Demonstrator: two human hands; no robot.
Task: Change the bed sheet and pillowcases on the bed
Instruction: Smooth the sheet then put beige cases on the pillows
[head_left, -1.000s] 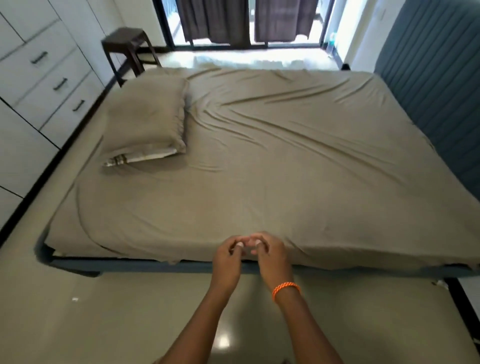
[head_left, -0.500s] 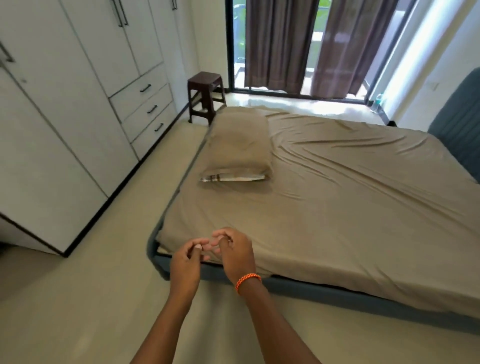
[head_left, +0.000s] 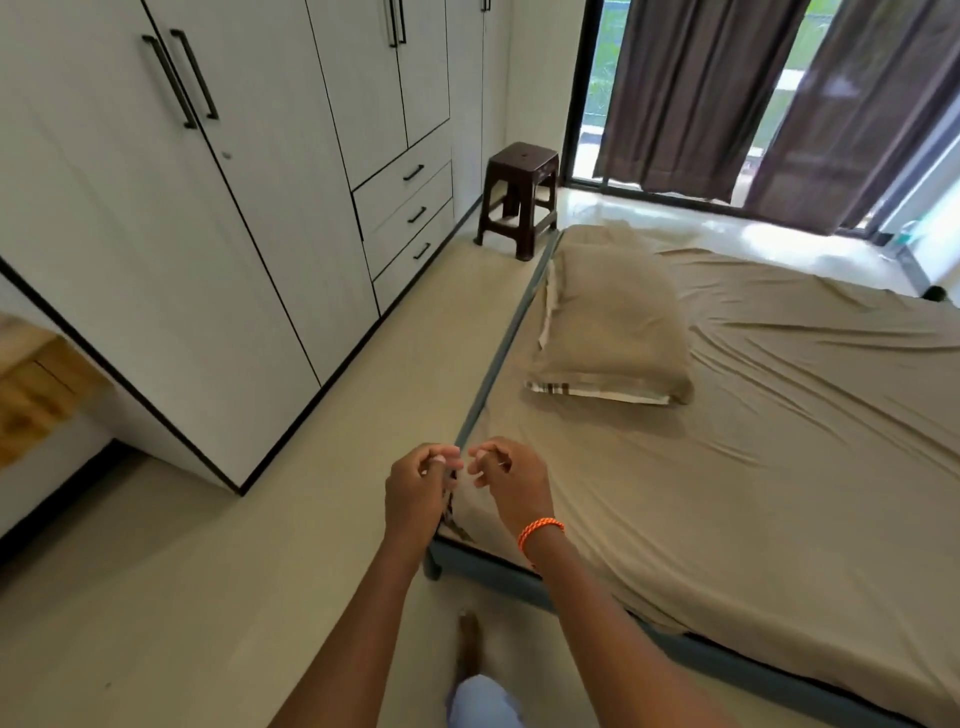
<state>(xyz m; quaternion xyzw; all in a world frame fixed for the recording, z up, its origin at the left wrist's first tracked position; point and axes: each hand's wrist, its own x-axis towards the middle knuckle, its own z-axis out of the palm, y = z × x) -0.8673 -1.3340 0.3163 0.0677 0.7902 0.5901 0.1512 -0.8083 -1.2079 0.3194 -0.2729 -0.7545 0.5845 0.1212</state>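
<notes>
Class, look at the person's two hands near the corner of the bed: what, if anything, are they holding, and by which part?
Nothing is clearly held. The left hand and right hand hang with curled fingers over the near corner of the bed sheet, without visibly gripping it.

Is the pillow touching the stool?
Apart. The head view shows the pillow lying on the bed sheet, while the stool stands on the floor beyond the bed's corner, with bare floor and the bed edge between them.
</notes>
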